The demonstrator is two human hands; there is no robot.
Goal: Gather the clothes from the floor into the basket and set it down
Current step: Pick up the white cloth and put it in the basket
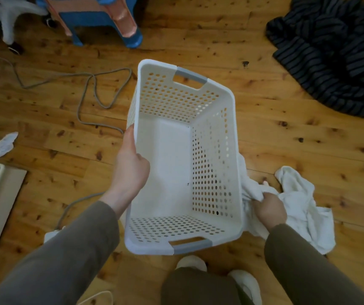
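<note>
Head view: left hand (130, 166) clamped on the empty basket (215, 150) rim, stiff and light; right hand (268, 208) bunches the limp white cloth (299, 199) just right of it, striped garment (335, 56) beyond.

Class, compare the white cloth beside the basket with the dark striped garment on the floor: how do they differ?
The white cloth is plain; the dark striped garment has grey stripes on black. The right hand grips the white cloth beside the basket; nothing touches the striped garment. The white cloth lies close to the person; the striped garment lies farther away, at the upper right. Both are crumpled, outside the basket.
</note>
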